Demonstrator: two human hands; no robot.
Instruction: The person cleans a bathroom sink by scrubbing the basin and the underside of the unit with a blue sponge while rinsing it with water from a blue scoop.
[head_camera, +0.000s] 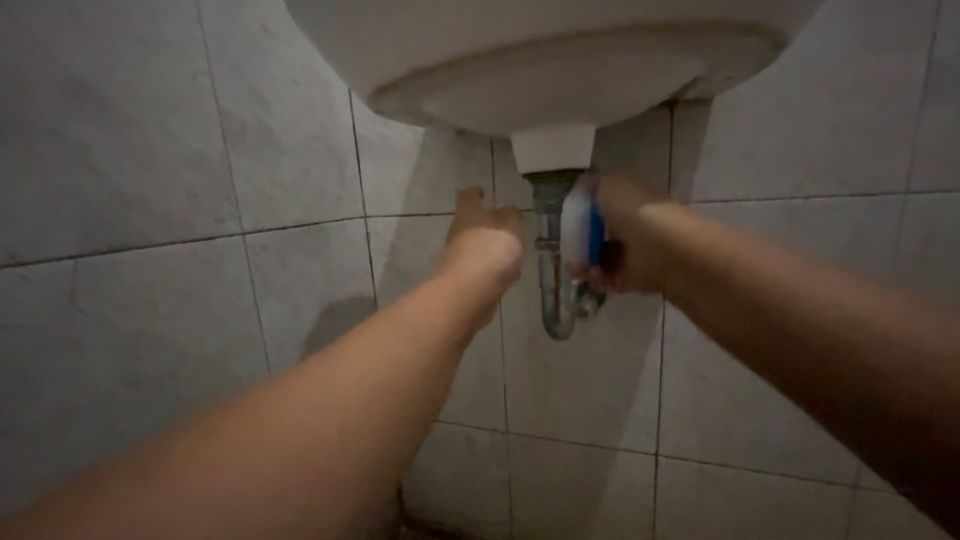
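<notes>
A metal drain pipe (551, 270) with a U-shaped trap hangs from the underside of a white wash basin (560, 70). My right hand (628, 245) is closed around a white and blue tool (583, 235) held against the right side of the pipe. My left hand (482, 240) reaches toward the pipe's left side, fingers curled near it; whether it touches the pipe is unclear.
Grey tiled wall (150, 150) fills the background behind and around the basin. The basin's underside overhangs both hands closely. The scene is dim and slightly blurred.
</notes>
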